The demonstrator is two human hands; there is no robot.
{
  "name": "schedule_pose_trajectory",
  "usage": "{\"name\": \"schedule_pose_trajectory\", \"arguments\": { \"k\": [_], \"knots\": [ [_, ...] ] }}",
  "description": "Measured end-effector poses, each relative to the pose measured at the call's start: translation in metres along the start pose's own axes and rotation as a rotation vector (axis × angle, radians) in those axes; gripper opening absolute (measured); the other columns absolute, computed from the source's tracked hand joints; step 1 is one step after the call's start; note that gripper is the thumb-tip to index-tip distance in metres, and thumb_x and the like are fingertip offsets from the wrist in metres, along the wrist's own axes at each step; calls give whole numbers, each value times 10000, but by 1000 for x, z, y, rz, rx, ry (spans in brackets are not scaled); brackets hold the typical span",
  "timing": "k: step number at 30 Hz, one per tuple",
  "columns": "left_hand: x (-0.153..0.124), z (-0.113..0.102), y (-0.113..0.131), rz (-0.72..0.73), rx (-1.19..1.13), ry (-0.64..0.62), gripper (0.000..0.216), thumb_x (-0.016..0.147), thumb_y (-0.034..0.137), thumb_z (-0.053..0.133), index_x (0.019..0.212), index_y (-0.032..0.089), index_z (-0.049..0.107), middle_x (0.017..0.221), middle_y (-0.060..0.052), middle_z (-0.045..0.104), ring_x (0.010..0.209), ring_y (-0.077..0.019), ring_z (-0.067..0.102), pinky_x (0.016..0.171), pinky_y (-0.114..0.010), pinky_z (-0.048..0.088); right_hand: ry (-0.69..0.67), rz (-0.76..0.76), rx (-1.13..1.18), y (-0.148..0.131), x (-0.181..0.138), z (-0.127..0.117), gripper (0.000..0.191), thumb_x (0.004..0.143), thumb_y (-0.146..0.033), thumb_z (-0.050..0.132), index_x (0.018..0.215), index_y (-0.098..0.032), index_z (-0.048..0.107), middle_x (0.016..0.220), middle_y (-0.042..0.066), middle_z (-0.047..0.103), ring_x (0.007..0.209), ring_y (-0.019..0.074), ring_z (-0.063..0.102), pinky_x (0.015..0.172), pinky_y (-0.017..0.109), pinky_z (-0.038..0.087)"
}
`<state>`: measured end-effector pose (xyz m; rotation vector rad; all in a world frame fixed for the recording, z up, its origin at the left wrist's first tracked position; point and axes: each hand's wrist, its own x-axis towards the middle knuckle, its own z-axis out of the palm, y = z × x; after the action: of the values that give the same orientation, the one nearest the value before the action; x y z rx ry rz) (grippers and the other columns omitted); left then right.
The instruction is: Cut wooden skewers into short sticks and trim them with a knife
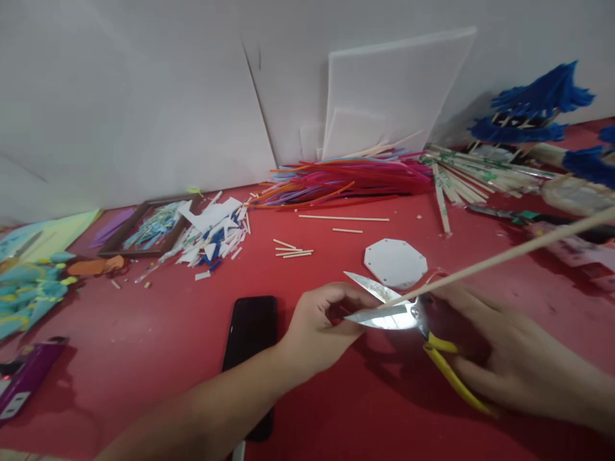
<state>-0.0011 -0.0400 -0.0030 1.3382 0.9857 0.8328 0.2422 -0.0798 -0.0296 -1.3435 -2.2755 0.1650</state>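
Observation:
My right hand grips a pair of scissors with a yellow handle, and the blades stand apart. Between the blades lies a long thin wooden stick, which slants up toward the right edge. My left hand is closed on the stick's near end, thumb and fingers pinched beside the blade tips. Just behind the scissors a white octagonal piece with small holes near its corners lies flat on the red table. Several short cut sticks are to its left.
Beside my left forearm lies a black phone. Coloured pipe cleaners are heaped along the wall, near paper scraps and a brown frame. Bundled sticks and a blue fringed model stand right; a purple power strip is left.

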Motion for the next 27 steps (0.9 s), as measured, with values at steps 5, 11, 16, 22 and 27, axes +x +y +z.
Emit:
{"name": "schedule_pose_trajectory", "arguments": {
  "k": [5,11,16,22,27],
  "knots": [
    [0,-1,0,-14,61,-1,62,694,168,713,755,163,702,803,-52,761,720,-162,691,637,-252,538,-45,59,70,10,-9,11,542,784,-264,529,1319,-184,558,1187,169,711,1042,307,718,917,428,590],
    [0,-2,-1,20,61,-16,92,681,157,673,772,159,671,772,-38,737,679,-138,652,632,-241,510,-61,24,52,12,-6,8,515,803,-280,534,1301,-163,593,1235,184,701,1082,296,711,913,411,595],
    [0,-2,0,8,77,-24,108,691,170,664,798,159,671,770,-32,724,665,-127,624,628,-238,496,-18,31,47,11,-5,9,508,791,-291,525,1276,-175,619,1229,186,710,1070,323,716,904,456,603],
    [-1,-2,-1,5,78,-23,120,707,171,665,826,156,671,793,-36,720,693,-133,631,655,-246,499,-56,29,49,12,-4,6,497,790,-284,534,1266,-184,638,1214,177,718,1071,318,715,904,449,602],
    [0,-3,-1,2,92,-29,95,730,189,677,819,161,662,799,-39,723,699,-140,640,647,-246,501,-55,60,78,9,0,3,489,785,-297,537,1246,-180,646,1167,173,730,1025,310,726,887,443,605]
  ]
}}
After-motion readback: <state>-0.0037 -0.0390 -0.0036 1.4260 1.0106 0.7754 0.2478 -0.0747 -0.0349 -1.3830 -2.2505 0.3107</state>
